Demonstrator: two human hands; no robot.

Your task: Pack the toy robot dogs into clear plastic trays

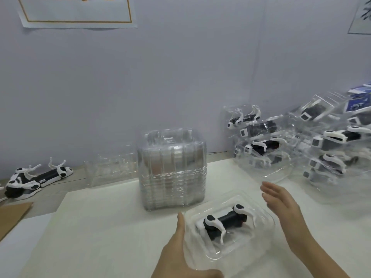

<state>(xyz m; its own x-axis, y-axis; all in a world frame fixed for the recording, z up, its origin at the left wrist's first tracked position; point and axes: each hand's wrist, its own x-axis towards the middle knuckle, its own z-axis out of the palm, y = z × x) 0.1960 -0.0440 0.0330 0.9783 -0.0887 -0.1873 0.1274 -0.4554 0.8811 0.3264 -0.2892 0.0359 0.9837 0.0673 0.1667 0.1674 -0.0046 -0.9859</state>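
Soft even light, faint shadows, slight overall blur, wide-angle bending at edges

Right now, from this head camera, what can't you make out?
Head view:
- Poster: cut off by the top edge, print unreadable.
- Stack of empty trays: clear layers merge, count unclear.
- Packed pile: blurred, cut by the right edge.
- Left hand: wrist cut off by the bottom edge; whether it touches the front tray is unclear.

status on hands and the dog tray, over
Left hand open, flat along left edge of tray. Right hand open, just off its right side. Dog lying in tray. Tray stack behind, not in the way.
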